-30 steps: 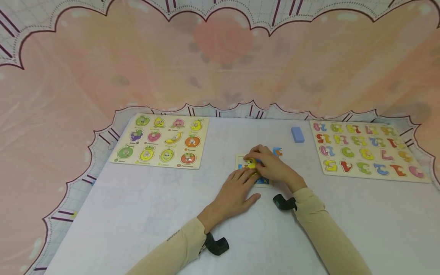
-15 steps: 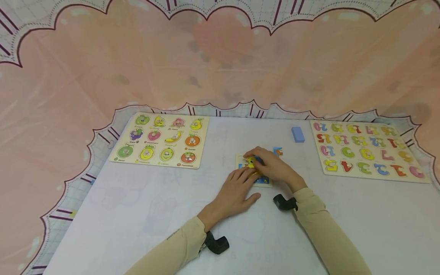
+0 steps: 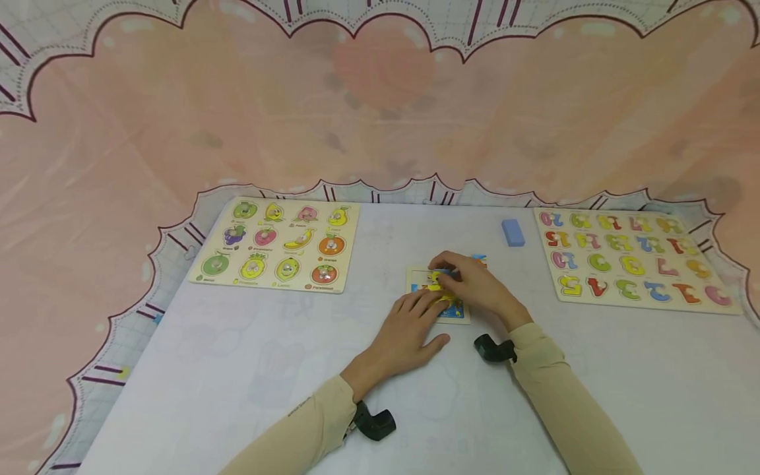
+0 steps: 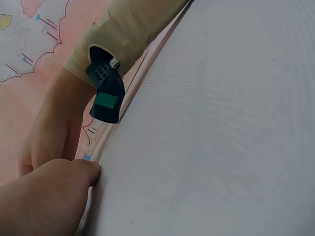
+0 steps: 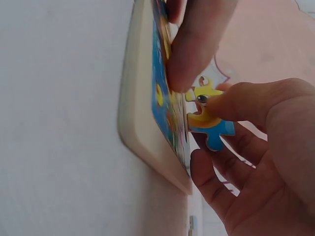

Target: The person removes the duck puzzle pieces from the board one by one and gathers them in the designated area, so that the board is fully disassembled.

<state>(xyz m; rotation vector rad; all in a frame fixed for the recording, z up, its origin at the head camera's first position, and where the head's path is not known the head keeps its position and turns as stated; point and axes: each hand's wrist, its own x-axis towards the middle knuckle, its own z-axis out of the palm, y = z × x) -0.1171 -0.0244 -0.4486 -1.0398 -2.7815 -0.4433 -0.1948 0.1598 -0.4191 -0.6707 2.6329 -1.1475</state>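
A small wooden-framed jigsaw puzzle (image 3: 454,313) lies mid-table under both hands. My left hand (image 3: 401,338) rests on it, fingers extended across its near-left part. One of its fingers (image 5: 197,49) presses the picture in the right wrist view. My right hand (image 3: 477,285) pinches a yellow-and-blue jigsaw piece (image 5: 212,130) between thumb and fingers. That piece stands tilted up at the edge of the picture, and whether it touches the neighbouring pieces is hard to tell. Behind the right hand, another blue-and-orange piece (image 3: 479,258) lies partly hidden on the table.
At the back left lies a fruit puzzle board (image 3: 350,232). A number puzzle board (image 3: 549,287) lies at the back right, with a blue block (image 3: 513,233) beside it. The white table (image 3: 237,369) ends near a patterned pink curtain (image 3: 267,119).
My right hand has shifted slightly to the right and lifted a little, showing more of the puzzle and covering more of the loose piece behind it. The left hand stays in place.
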